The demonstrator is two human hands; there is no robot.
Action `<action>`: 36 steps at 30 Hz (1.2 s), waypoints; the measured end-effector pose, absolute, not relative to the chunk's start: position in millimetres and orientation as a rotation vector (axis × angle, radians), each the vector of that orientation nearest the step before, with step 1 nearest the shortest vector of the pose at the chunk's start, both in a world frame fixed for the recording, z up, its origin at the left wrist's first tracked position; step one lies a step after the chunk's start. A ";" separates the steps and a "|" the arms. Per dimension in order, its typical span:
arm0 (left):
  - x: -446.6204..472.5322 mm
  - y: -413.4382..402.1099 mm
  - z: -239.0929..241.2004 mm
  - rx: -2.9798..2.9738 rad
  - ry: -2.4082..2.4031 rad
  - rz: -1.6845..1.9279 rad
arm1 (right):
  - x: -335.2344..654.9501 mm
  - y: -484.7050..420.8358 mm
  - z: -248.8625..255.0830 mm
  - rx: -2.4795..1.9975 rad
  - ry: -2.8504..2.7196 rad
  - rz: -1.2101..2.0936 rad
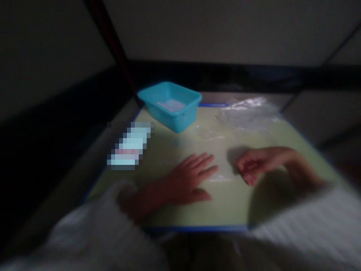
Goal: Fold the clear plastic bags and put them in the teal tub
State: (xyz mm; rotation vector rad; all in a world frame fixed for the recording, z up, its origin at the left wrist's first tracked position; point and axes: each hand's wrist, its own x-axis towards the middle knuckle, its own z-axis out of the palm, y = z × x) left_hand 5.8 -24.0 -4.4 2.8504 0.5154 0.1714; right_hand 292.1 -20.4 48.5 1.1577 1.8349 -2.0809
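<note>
A clear plastic bag lies flat on the pale yellow tabletop, its outline faint in the dim light. My left hand rests palm down at the bag's left side with its fingers spread. At the right end of the same bag is my right hand, turned inward with its fingers curled together. Whatever those curled fingers hold, if anything, is hidden. Both forearms come out of white, fuzzy sleeves.
Toward the back left stands a turquoise plastic basket with something whitish inside. Crumpled clear plastic lies at the back right. A pixelated light-blue oblong is on the left edge. Blue edging borders the table.
</note>
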 end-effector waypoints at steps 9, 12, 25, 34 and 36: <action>1.9 -11.3 4.1 2.794 0.868 0.520 | 254.2 -25.3 45.5 1.382 2.964 -1.426; -2.9 -3.2 0.6 2.731 1.039 0.629 | 240.0 -28.3 32.8 1.226 3.057 -1.077; -4.2 32.9 -11.8 2.597 1.140 0.752 | 229.9 -37.2 24.3 1.059 3.002 -0.837; 15.4 72.0 -10.1 2.553 1.048 0.693 | 231.9 -35.2 21.2 1.049 3.022 -0.812; 17.0 75.9 -13.5 2.542 1.030 0.704 | 232.0 -35.2 20.7 1.050 3.033 -0.812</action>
